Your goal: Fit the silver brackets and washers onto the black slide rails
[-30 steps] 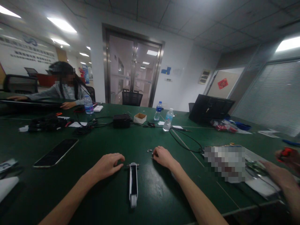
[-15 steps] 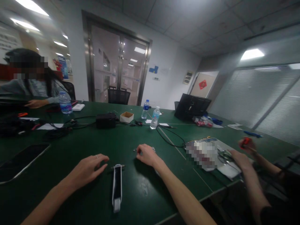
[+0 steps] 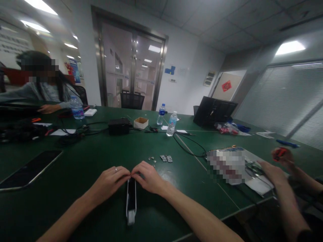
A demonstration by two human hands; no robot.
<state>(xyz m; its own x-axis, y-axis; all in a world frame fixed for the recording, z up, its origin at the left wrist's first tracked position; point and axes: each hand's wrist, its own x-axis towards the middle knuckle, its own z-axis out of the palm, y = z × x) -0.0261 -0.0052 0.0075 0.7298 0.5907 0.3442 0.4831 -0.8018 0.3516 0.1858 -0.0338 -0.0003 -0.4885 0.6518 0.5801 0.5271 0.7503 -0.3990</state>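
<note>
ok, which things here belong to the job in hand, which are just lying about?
Job: white-framed part, left hand and right hand meeting at its far end; probably the small rings and flat metal plates beyond it.

Lying about, it seems: smartphone, water bottles, open box, black adapter, monitor.

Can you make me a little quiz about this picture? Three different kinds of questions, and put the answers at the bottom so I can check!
1. True or false: the phone lies to the left of the left hand.

2. Pick one: the left hand and the right hand come together at which part of the narrow white frame?
A) the end nearest the person
B) the end farthest from the person
C) halfway along it

3. Count: how many bottles stand on the green table?

Key: 1. True. 2. B. 3. Three.
</note>
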